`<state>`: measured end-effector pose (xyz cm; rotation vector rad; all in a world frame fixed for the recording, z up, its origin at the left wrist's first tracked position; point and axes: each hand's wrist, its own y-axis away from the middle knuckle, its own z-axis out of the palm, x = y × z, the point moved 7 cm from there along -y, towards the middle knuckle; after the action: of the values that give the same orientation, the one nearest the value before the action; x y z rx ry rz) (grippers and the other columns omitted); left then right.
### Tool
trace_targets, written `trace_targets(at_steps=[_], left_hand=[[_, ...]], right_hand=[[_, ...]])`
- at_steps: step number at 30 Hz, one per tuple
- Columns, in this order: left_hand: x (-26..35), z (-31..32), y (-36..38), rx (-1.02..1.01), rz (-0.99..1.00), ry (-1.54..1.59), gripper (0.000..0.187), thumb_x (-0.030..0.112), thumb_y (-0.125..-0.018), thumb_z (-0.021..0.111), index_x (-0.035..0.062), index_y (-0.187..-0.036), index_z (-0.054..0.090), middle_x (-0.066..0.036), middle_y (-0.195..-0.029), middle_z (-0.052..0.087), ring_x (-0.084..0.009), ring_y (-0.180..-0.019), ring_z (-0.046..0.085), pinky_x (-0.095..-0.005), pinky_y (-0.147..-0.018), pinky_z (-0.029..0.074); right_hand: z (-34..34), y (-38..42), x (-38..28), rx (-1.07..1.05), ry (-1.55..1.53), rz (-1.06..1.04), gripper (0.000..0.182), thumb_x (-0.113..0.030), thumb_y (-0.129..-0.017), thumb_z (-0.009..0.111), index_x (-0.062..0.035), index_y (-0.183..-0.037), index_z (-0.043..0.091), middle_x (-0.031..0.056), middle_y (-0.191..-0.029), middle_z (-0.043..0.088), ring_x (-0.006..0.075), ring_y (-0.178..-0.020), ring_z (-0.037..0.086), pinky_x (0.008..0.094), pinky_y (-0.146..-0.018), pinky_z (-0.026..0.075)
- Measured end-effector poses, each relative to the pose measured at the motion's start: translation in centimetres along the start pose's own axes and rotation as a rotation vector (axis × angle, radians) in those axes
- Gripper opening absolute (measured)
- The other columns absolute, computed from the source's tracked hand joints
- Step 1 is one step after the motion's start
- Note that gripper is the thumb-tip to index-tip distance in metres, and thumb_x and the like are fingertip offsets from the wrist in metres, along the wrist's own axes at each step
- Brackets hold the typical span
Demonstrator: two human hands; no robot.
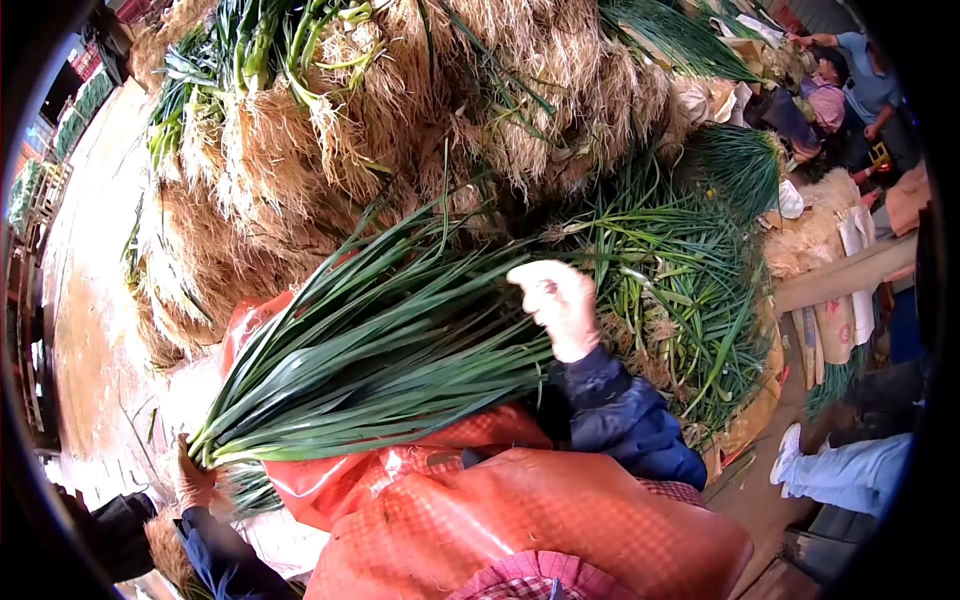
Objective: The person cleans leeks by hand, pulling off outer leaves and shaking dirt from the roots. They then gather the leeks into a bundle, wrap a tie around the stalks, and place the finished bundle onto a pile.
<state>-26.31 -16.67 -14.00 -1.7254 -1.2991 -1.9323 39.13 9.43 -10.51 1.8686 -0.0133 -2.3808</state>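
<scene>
A large bunch of green onions (390,350) lies across my lap, its long dark leaves fanning out to the right. My left hand (195,478) is closed around the pale root end of this bunch, at the lower left. Over the leaf tips is my right hand (558,308), bright with glare, its fingers curled in. Whether anything sits between those fingers I cannot make out. An orange plastic apron (520,510) covers my lap under the bunch.
A tall pile of green onions with stringy roots (350,140) rises in front. Loose green onions (680,290) lie in a heap to the right. Other people (870,90) are at the upper right, near a wooden beam (850,270). A person's leg (850,470) shows at the right.
</scene>
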Motion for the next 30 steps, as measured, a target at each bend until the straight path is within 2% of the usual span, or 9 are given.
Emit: trace_targets(at_steps=[3,8,12,15,17,22,25,27,30], left_hand=[[-0.3,0.0,-0.5,0.033,-0.109,0.06,0.037,0.041,-0.087,0.058,0.0048,-0.093,0.062,-0.008,-0.081,0.066,-0.0204,-0.067,0.063,-0.0309,-0.059,0.052],[-0.1,0.8,-0.9,-0.027,-0.127,0.112,0.036,0.039,-0.087,0.058,0.0046,-0.095,0.061,-0.009,-0.082,0.066,-0.0209,-0.067,0.063,-0.0313,-0.057,0.052],[0.2,0.9,-0.6,-0.029,-0.132,0.119,0.032,0.038,-0.088,0.057,0.0058,-0.092,0.059,-0.009,-0.081,0.065,-0.02,-0.067,0.063,-0.0302,-0.055,0.051],[0.3,-0.3,-0.6,-0.006,-0.109,0.104,0.032,0.037,-0.09,0.055,0.0056,-0.093,0.06,-0.01,-0.083,0.065,-0.021,-0.068,0.063,-0.0308,-0.057,0.052],[-0.1,-1.1,-1.2,-0.056,-0.071,0.103,0.033,0.038,-0.09,0.054,0.005,-0.094,0.061,-0.01,-0.084,0.066,-0.0219,-0.07,0.063,-0.0316,-0.06,0.053],[0.6,0.0,-0.7,-0.064,-0.132,0.068,0.038,0.041,-0.091,0.053,0.0043,-0.095,0.061,-0.01,-0.09,0.067,-0.02,-0.078,0.065,-0.0296,-0.065,0.053],[0.5,-0.8,-1.6,-0.059,-0.069,0.029,0.033,0.037,-0.091,0.053,0.0053,-0.096,0.058,-0.008,-0.082,0.064,-0.0183,-0.071,0.062,-0.0274,-0.061,0.052],[2.3,0.8,0.5,-0.075,0.069,-0.117,0.029,0.036,-0.09,0.053,0.0073,-0.091,0.056,-0.007,-0.079,0.062,-0.0166,-0.068,0.061,-0.0261,-0.059,0.051],[0.5,-0.2,0.0,-0.014,-0.121,0.111,0.028,0.036,-0.091,0.054,0.0086,-0.09,0.055,-0.007,-0.08,0.062,-0.0162,-0.069,0.061,-0.026,-0.059,0.051]], right_hand=[[-5.6,0.9,-2.1,0.282,0.993,0.04,0.041,-0.005,-0.08,0.058,-0.0162,-0.119,0.056,0.0026,-0.076,0.063,0.0138,-0.058,0.055,0.0261,-0.055,0.046],[-0.8,0.4,0.8,-0.178,1.158,-0.23,0.084,-0.005,-0.079,0.061,-0.0254,-0.145,0.013,0.0128,-0.094,0.063,0.0259,-0.066,0.061,0.0359,-0.06,0.049],[-1.3,-1.0,2.7,-0.024,1.269,-0.179,0.033,-0.015,-0.087,0.055,-0.0174,-0.118,0.047,0.0074,-0.065,0.059,0.0245,-0.057,0.058,0.0373,-0.051,0.041],[-7.8,-2.4,3.4,0.407,0.969,-0.541,0.022,-0.003,-0.087,0.051,-0.0082,-0.107,0.056,0.005,-0.075,0.061,0.014,-0.065,0.057,0.027,-0.06,0.045],[-14.3,-2.8,2.5,0.547,0.749,-0.291,0.017,0.002,-0.087,0.05,-0.0031,-0.101,0.059,0.004,-0.08,0.06,0.0097,-0.071,0.055,0.0221,-0.066,0.045],[-2.5,-2.5,-8.1,0.06,0.904,-0.522,0.015,-0.013,-0.085,0.061,-0.0123,-0.099,0.068,0.0028,-0.076,0.069,0.0075,-0.059,0.06,0.0215,-0.052,0.047],[4.2,-5.0,-5.3,-0.321,1.476,-0.272,0.023,-0.031,-0.086,0.057,-0.0198,-0.104,0.066,0.0008,-0.061,0.061,0.0148,-0.045,0.05,0.0314,-0.041,0.039],[5.7,-6.1,0.5,-0.492,1.523,-0.591,0.019,-0.031,-0.086,0.056,-0.0187,-0.096,0.066,0.002,-0.066,0.063,0.0194,-0.054,0.058,0.0333,-0.048,0.044],[1.1,-7.4,-1.0,0.007,1.142,-0.307,0.013,-0.021,-0.086,0.057,-0.0115,-0.088,0.065,0.0072,-0.078,0.065,0.0223,-0.072,0.064,0.0313,-0.065,0.05]])
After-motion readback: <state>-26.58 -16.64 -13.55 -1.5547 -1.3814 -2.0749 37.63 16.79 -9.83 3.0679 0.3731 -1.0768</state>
